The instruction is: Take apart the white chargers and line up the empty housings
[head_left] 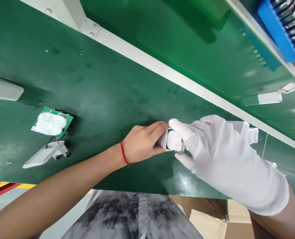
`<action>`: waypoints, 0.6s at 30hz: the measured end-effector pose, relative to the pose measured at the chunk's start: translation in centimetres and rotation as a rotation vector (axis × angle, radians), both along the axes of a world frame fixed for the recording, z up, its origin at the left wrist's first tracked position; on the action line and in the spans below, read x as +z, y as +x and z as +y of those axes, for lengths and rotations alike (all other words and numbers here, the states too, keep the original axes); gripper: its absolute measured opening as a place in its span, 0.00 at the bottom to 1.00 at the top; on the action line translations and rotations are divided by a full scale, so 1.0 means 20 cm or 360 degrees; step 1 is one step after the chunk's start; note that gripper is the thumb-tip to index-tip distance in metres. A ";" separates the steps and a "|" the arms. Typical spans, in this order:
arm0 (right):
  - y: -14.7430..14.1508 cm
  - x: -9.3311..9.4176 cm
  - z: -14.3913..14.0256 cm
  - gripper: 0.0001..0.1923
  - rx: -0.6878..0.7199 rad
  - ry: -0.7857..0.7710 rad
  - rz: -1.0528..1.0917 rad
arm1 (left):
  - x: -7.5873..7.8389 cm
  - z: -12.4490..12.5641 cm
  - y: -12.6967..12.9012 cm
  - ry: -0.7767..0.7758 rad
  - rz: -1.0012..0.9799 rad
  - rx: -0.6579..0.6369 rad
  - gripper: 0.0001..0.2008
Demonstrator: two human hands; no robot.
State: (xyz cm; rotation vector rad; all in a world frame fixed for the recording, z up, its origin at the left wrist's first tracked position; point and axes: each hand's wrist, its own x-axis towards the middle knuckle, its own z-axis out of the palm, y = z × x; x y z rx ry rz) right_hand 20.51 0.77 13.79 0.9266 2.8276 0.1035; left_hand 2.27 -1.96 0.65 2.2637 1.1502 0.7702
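the left hand (142,143), bare, with a red bracelet (124,152) at its wrist, holds a small white case (163,141) just above the green bench (107,79), near its close edge. its fingers are bent around the case, the open end of which faces the right hand (217,156). that hand wears a white glove, and its fingers are drawn narrow, the thumb on the far side and another finger on the near side, holding a small green board (170,130) at the mouth of the case. a white blob (174,141) covers most of the board; how deep it sits in the case i cannot tell.

well to the left, a second board (68,118) lies on the bench, topped with a white lump (51,123). wires run from it to a white plug cover (41,155) with prongs, tilted just beside it. farther left, a long white shell (4,89) reaches in from the picture's edge.

some white parts (252,135) lie behind the gloved hand, partly hidden by it. a white metal bar (149,63) runs slantwise across the bench, and beyond it at upper right is a blue bin (274,26) filled with rows of small pieces. below the bench edge is a cardboard box (239,230).
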 end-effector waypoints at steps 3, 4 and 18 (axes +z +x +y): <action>-0.02 0.00 0.00 0.27 -0.0005 -0.0035 0.0009 | 0.00 0.00 0.00 -0.0014 0.0018 -0.0003 0.21; -0.03 0.00 0.00 0.27 0.0020 -0.0022 0.0002 | 0.00 0.00 0.00 -0.0021 0.0014 -0.0004 0.20; -0.10 0.00 0.02 0.25 0.0167 0.0103 -0.0284 | 0.00 -0.01 0.00 0.0040 -0.0075 -0.0001 0.18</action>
